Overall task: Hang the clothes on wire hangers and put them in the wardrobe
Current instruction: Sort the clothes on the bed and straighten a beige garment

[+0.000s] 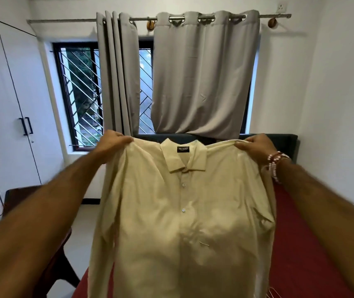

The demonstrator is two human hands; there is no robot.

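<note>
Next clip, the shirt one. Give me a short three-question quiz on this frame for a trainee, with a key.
1. True or false: the wardrobe doors stand open.
2. Where do the left hand and the right hand hold the shirt? A) at the cuffs B) at the shoulders C) at the hem
3. Fill in: the bead bracelets sit on the ____ wrist.
Key: 1 false, the doors are shut. 2 B. 3 right.
</note>
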